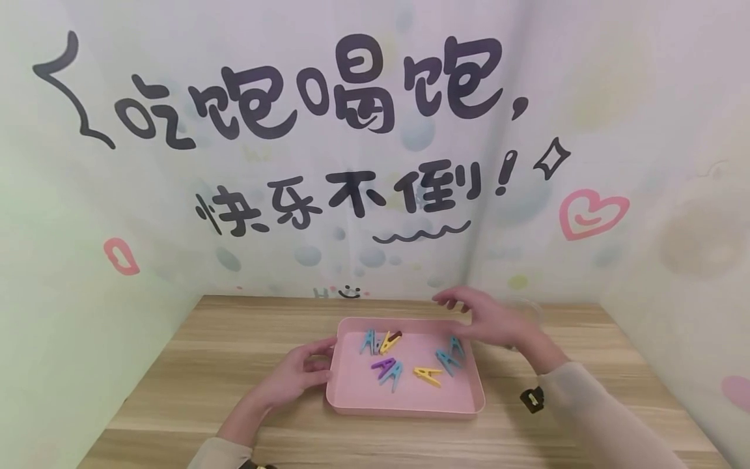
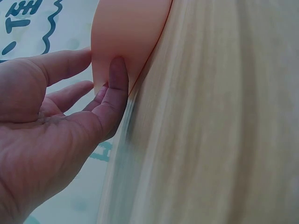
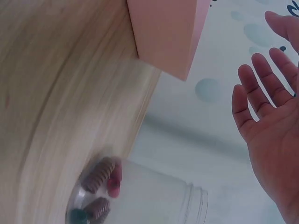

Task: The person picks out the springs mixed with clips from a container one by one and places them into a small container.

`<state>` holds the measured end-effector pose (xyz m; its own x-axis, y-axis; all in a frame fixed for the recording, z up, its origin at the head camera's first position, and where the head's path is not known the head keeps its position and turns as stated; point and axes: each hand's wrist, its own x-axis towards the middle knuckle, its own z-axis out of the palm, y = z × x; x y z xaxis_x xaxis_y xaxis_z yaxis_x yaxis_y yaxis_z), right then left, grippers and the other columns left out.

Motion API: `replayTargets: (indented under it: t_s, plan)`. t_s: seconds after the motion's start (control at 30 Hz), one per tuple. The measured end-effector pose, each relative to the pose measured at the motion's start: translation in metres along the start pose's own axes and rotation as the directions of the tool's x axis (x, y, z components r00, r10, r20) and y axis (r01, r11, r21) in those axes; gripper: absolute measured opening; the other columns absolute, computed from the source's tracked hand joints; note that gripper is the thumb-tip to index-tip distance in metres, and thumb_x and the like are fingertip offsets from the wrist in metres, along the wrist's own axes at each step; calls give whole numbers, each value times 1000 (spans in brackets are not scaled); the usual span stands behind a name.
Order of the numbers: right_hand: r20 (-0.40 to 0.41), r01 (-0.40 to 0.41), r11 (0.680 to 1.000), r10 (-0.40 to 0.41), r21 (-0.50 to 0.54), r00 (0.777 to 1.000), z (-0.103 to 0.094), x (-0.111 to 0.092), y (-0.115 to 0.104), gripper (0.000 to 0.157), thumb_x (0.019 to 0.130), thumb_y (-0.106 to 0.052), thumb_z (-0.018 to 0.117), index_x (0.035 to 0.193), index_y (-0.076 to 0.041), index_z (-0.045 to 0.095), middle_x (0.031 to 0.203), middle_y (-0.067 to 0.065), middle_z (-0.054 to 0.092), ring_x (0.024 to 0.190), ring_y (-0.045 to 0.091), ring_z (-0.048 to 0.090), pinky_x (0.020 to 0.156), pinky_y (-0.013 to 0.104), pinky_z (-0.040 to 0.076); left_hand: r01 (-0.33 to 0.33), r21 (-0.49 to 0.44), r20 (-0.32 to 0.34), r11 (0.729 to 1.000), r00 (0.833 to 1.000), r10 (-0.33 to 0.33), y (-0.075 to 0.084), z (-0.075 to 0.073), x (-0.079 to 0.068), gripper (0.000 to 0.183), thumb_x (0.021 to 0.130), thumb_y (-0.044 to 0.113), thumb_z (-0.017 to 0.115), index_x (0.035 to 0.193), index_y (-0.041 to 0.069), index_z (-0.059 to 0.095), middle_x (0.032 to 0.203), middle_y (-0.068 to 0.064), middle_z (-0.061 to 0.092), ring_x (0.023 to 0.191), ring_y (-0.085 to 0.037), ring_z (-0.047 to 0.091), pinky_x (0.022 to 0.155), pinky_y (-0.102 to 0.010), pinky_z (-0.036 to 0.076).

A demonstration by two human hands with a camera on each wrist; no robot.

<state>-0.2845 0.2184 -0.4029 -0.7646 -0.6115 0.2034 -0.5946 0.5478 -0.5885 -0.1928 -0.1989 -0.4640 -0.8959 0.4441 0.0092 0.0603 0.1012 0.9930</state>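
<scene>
A pink tray (image 1: 410,400) stands on the table with several small clothespins in it. Blue, purple and yellow ones lie in its left half, among them a purple clothespin (image 1: 383,368); a yellow clothespin (image 1: 428,375) and blue clothespins (image 1: 448,361) are farther right. My left hand (image 1: 301,371) touches the tray's left wall from outside, fingers loosely bent, and in the left wrist view the fingertips rest against the wall (image 2: 128,35). Over the tray's back right corner my right hand (image 1: 489,319) hovers with fingers spread and nothing in its palm.
Behind my right hand is a clear jar (image 3: 159,193); in the right wrist view, ridged brown pieces and a teal one show at one end of it. A wooden table (image 1: 234,355) carries everything. White printed curtains (image 1: 281,156) enclose its back and sides.
</scene>
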Motion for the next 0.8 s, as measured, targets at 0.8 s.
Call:
replayTargets:
  t_s: [0.8]
  plan:
    - [263,86,995,-96,49,960,51,33,-14,57,95,-18,81,146,-7,58,139,6,67,123,26,64,105,49,55,-4,14,9,1000,1000,3,-4,-2,1,68,102,-5,63,160,-14,29,149,-36,44,129,-47,58,101,-39,59]
